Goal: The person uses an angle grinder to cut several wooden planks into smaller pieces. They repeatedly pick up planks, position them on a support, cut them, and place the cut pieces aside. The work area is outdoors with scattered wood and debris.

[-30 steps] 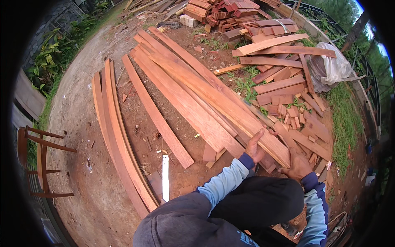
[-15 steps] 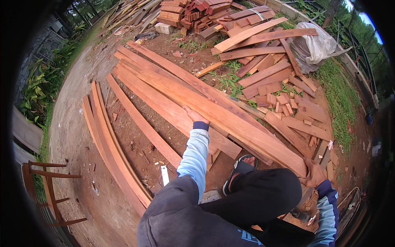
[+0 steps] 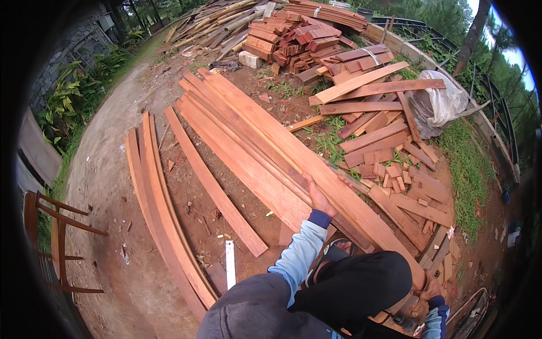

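Note:
A long reddish wooden plank (image 3: 293,144) runs slantwise from the upper left to my right knee. Around its middle is my left hand (image 3: 320,198), thumb on the near edge and fingertips showing past the far edge. My right hand (image 3: 432,287) grips the near end, low at the right; part of it is hidden by the plank and shadow. Just left of the held plank lie several more wide planks (image 3: 243,175) close together. A narrower plank (image 3: 214,181) lies apart on the dirt, farther left.
Bowed planks (image 3: 161,214) lie at the left, beside a white strip (image 3: 230,264). A wooden chair (image 3: 59,243) stands at the left edge. Offcuts (image 3: 389,169) cover the ground at the right, near a plastic sack (image 3: 437,104). Stacked boards (image 3: 293,42) rise behind.
The held plank has swung to the right, over the rightmost of the lying planks. My left hand has moved right and nearer with it; my right hand keeps the near end. The view has shifted.

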The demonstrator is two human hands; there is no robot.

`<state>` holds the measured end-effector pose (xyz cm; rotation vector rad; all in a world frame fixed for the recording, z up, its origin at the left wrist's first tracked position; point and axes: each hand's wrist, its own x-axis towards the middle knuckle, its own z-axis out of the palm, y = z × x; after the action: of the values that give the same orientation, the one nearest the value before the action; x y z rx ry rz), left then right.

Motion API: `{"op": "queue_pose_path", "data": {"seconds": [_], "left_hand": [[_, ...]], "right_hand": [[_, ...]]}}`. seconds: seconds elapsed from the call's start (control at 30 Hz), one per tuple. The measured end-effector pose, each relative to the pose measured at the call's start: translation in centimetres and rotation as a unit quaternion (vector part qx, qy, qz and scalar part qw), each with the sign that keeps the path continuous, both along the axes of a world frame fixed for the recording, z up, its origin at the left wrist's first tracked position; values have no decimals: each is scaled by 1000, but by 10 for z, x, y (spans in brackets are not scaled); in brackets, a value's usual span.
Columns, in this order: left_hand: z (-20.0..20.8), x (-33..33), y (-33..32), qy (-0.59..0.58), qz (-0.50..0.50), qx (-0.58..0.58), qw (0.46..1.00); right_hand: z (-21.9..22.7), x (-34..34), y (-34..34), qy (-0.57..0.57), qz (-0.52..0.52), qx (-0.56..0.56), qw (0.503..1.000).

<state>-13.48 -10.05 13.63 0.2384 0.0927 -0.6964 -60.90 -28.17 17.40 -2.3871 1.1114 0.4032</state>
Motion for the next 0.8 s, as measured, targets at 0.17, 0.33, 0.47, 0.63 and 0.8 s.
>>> {"op": "queue_pose_path", "data": {"seconds": [0.17, 0.33, 0.47, 0.63, 0.8], "left_hand": [[18, -12, -2, -44, -23, -57, 997], [20, -15, 6, -61, -50, -77, 994], [23, -16, 3, -96, -79, -102, 987], [35, -23, 5, -115, -65, -99, 986], [6, -31, 12, -58, -55, -34, 996]], "right_hand": [[8, 6, -1, 11, -42, 28, 999], [3, -2, 2, -20, -34, -4, 999], [-8, -23, -6, -47, -19, -47, 998], [6, 3, -1, -34, 34, -117, 992], [34, 90, 37, -77, 137, -136, 978]]}}
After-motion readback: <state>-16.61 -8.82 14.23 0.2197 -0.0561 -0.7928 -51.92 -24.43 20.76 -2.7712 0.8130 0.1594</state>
